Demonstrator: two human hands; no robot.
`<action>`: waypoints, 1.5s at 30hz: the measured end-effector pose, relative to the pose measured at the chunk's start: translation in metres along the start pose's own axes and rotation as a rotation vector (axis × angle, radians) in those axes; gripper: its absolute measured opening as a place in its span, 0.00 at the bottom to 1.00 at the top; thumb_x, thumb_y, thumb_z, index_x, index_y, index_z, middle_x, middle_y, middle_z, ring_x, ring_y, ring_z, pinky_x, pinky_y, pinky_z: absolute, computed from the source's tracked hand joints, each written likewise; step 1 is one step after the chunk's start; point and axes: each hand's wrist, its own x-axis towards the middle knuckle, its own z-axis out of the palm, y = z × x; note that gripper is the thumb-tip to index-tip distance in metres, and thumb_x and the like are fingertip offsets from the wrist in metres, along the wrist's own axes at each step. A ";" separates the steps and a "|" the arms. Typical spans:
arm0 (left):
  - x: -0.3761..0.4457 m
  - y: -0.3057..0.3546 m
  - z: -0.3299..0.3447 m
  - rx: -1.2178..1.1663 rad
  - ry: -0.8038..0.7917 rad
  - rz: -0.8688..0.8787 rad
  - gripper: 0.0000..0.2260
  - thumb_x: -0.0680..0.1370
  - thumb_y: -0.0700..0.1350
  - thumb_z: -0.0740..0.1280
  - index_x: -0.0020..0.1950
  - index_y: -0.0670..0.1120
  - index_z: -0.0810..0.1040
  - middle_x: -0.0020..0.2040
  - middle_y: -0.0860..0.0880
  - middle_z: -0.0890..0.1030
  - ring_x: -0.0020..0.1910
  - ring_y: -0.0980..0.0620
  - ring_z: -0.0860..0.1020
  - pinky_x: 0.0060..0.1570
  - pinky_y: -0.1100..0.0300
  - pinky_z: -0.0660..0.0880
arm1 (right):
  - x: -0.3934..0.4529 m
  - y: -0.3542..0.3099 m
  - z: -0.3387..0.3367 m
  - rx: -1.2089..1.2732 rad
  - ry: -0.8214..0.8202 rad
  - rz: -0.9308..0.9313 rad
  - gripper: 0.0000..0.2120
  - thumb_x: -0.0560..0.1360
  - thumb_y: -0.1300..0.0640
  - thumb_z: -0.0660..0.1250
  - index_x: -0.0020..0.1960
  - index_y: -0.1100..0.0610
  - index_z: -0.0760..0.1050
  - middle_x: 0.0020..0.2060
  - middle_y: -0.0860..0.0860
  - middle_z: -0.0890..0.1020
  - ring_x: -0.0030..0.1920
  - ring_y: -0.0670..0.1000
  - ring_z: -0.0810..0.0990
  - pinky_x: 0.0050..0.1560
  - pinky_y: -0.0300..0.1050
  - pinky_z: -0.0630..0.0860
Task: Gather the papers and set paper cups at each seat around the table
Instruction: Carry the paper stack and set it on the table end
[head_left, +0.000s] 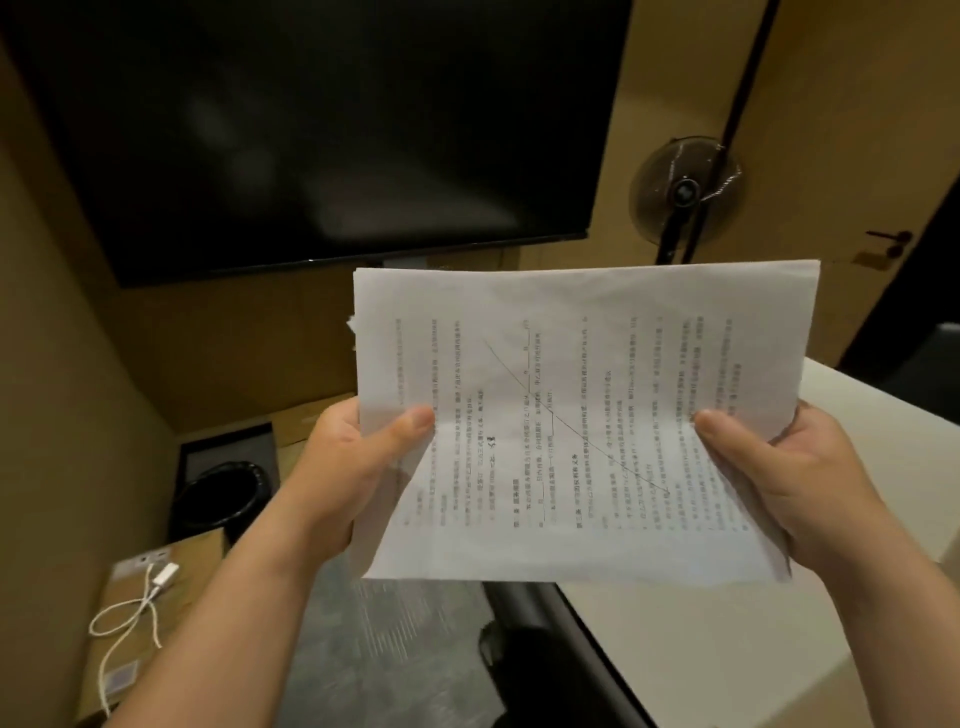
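A stack of white printed papers (571, 405) is held up in front of me, text running sideways and a thin pen line crossing the top sheet. My left hand (353, 467) grips the stack's lower left edge, thumb on top. My right hand (789, 478) grips its lower right edge, thumb pressed on the sheet. The papers hover over the near-left corner of the white table (727, 649). No paper cups are in view.
A large dark screen (311, 130) hangs on the wall ahead. A black bin (223, 493) sits on the floor at left. A white cable (140, 603) lies on a wooden ledge. A fan (685, 192) stands at back right. A dark chair (545, 665) sits below the papers.
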 end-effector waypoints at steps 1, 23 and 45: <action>0.010 0.002 -0.018 0.020 0.027 0.013 0.10 0.78 0.44 0.66 0.58 0.48 0.80 0.54 0.48 0.86 0.51 0.44 0.85 0.47 0.45 0.82 | 0.009 0.000 0.022 0.005 -0.013 0.001 0.08 0.75 0.59 0.68 0.54 0.54 0.79 0.45 0.50 0.88 0.42 0.55 0.88 0.35 0.46 0.83; 0.452 0.001 -0.112 0.254 -0.172 0.152 0.07 0.76 0.49 0.66 0.52 0.55 0.80 0.45 0.62 0.86 0.43 0.58 0.84 0.37 0.57 0.78 | 0.360 0.051 0.162 0.019 0.258 0.000 0.11 0.75 0.59 0.70 0.57 0.51 0.81 0.51 0.48 0.87 0.50 0.53 0.87 0.51 0.58 0.82; 0.889 -0.127 0.168 0.107 -0.957 -0.327 0.07 0.79 0.41 0.66 0.54 0.48 0.81 0.49 0.44 0.87 0.47 0.40 0.85 0.49 0.41 0.80 | 0.570 0.158 0.045 0.079 0.952 0.303 0.10 0.79 0.60 0.66 0.58 0.52 0.80 0.52 0.50 0.87 0.51 0.55 0.87 0.50 0.53 0.82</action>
